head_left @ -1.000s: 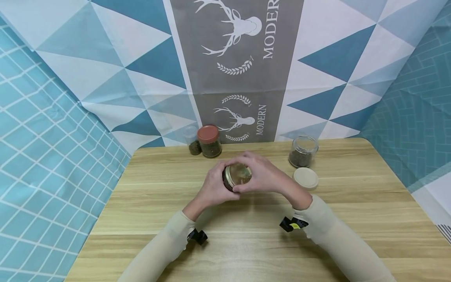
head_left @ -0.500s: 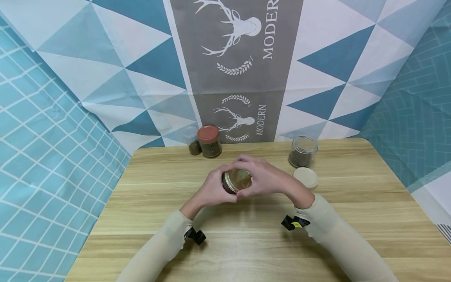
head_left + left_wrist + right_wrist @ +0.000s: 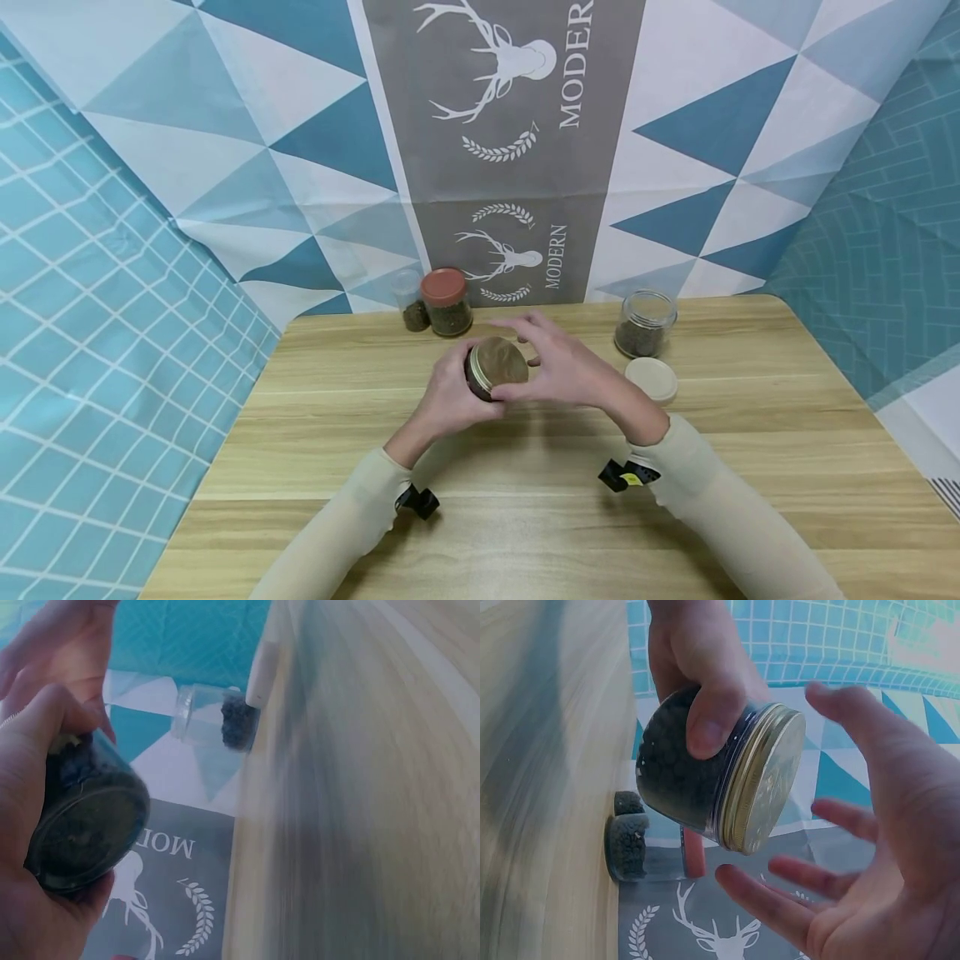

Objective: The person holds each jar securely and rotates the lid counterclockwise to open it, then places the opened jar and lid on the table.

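My left hand point(image 3: 448, 393) grips a clear glass jar point(image 3: 673, 769) with dark contents, its thumb pressed along the side in the right wrist view. A gold screw lid point(image 3: 769, 780) sits on the jar, which is held tilted above the table with that lid facing my right hand point(image 3: 566, 367). My right hand's fingers are spread around the lid; the right wrist view shows a gap between them and the lid. The left wrist view shows the jar's round base, with the left fingers point(image 3: 45, 727) wrapped about the glass.
At the back left stand a red-lidded jar point(image 3: 448, 315) and a small clear container point(image 3: 414, 312), both with dark contents. An uncovered glass jar point(image 3: 643, 329) stands at the back right, with a white lid point(image 3: 651, 379) lying in front of it on the wooden table point(image 3: 510, 533).
My right hand's fingers have come off the gold lid and spread wider. The jar in my left hand has shifted slightly left, so more of the lid's top shows.
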Demonstrator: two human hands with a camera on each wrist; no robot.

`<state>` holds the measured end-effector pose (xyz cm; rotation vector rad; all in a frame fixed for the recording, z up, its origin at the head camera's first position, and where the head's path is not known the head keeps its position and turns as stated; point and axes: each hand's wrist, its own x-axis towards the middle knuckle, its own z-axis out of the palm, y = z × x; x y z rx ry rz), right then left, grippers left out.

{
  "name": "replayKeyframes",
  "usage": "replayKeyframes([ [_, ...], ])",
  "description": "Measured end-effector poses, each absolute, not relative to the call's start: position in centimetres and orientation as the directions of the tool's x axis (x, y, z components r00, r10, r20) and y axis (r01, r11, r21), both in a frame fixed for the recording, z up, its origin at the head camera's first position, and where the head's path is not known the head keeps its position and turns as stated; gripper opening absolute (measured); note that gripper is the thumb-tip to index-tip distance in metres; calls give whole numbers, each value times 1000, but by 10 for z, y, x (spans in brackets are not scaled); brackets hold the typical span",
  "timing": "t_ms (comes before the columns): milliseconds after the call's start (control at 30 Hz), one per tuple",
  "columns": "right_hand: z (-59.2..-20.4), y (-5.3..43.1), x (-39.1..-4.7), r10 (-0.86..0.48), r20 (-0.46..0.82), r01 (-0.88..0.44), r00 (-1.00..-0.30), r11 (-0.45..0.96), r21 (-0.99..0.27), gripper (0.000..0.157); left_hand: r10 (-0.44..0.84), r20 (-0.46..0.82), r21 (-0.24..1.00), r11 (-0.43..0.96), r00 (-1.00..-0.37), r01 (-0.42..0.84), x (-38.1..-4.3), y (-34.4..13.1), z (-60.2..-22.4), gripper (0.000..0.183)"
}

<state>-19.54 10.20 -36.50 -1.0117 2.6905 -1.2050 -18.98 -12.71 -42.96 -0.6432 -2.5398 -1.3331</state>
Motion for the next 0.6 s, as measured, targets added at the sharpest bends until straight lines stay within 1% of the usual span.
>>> replayKeyframes([
  [100,-363,102,-195,-505,219,-497,-835,519,-695,85,255,447,676,531,-858,510,-190,-126,-432,89],
  [267,-362,101,-195,-446,193,-445,-874,576,-686,82,222,518,613,577,-826,539,-192,-125,-436,91],
  [600,-366,93,-196,-443,178,-427,-879,563,-707,74,227,599,530,607,-768,592,-191,-119,-437,86],
])
